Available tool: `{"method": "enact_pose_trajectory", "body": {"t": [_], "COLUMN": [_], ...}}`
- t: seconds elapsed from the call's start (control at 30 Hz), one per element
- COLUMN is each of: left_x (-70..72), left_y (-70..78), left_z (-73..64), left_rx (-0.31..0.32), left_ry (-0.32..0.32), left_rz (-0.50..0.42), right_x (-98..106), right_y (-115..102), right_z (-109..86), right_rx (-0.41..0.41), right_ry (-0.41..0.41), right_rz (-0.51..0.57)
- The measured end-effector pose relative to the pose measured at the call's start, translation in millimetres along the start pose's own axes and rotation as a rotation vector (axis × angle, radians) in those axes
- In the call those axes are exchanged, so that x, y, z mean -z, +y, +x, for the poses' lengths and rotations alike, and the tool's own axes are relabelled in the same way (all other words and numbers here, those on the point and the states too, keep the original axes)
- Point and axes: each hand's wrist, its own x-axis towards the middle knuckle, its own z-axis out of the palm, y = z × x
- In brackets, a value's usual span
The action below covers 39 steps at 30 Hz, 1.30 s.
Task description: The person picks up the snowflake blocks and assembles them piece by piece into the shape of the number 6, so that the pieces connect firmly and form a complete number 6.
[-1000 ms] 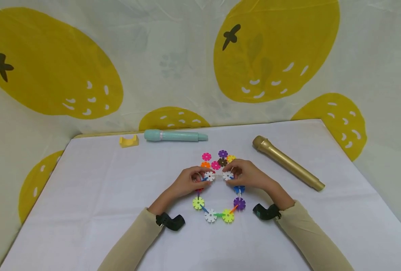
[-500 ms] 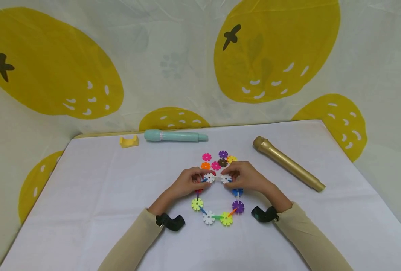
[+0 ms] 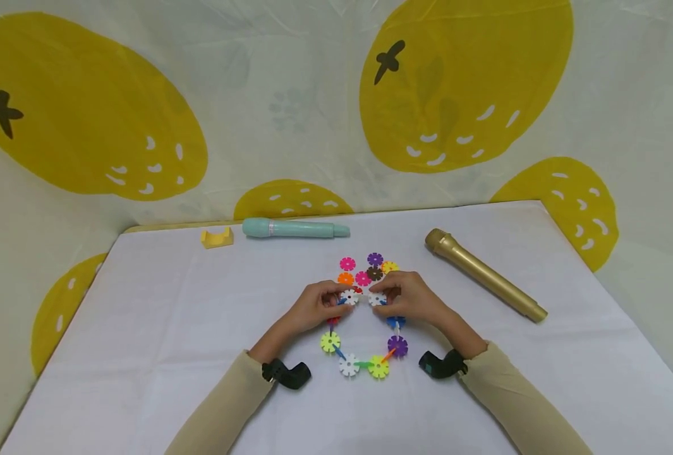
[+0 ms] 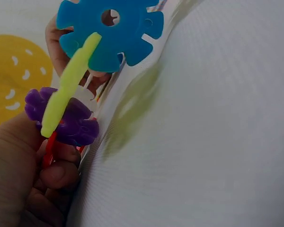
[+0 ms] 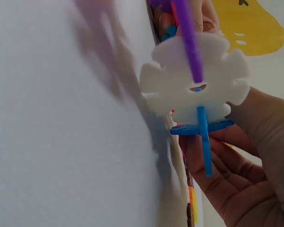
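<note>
A loop-shaped chain of slotted plastic snowflake discs hangs between my hands. My left hand [image 3: 319,305] pinches its left end by a white disc [image 3: 349,297]. With thumb and fingers, my right hand [image 3: 411,297] grips the other end at another white disc [image 3: 377,299]. The two white ends face each other closely; whether a piece joins them is unclear. Below, yellow-green [image 3: 330,342], white and purple discs [image 3: 397,345] are linked by edge-on discs. A purple disc [image 4: 73,116] sits at my left fingers in the left wrist view; a blue disc [image 5: 207,161] is by my right fingers.
Several loose discs lie behind my hands, among them a pink disc [image 3: 347,264] and an orange disc [image 3: 345,278]. Farther back are a mint microphone [image 3: 296,228] and a yellow stand [image 3: 217,237]. A gold microphone [image 3: 486,275] lies to the right.
My right hand has moved slightly left and nearer, narrowing the gap between the two white discs. The lower part of the chain has shifted slightly left and nearer. My left hand stays nearly still.
</note>
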Motion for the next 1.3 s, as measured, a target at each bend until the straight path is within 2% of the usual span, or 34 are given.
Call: {"method": "enact_pose_trajectory", "body": {"t": [0.3, 0.43, 0.67, 0.93, 1.1, 1.3], "left_x": [-0.2, -0.3, -2.7, -3.8, -4.0, -2.6], "left_y": [1.9, 4.4, 2.5, 3.7, 4.8, 5.1], "left_z": [0.3, 1.1, 2.4, 1.5, 1.0, -0.8], "left_rx": [0.017, 0.031, 0.05, 0.104, 0.102, 0.067], "left_ry": [0.005, 0.015, 0.03, 0.037, 0.037, 0.028], "left_rz": [0.002, -0.009, -0.082, -0.048, -0.036, -0.068], "right_x": [-6.3, -3.1, 5.8, 18.1, 21.6, 22.0], "right_y": [-2.4, -4.7, -3.2, -1.2, 1.1, 3.0], "right_z": [1.8, 1.7, 0.3, -0.9, -1.5, -2.2], "right_rx": [-0.065, -0.096, -0.183, -0.295, -0.301, -0.273], "right_ry": [-0.01, -0.008, 0.033, 0.014, -0.017, -0.043], "right_rz": [0.002, -0.003, 0.015, 0.064, 0.085, 0.091]}}
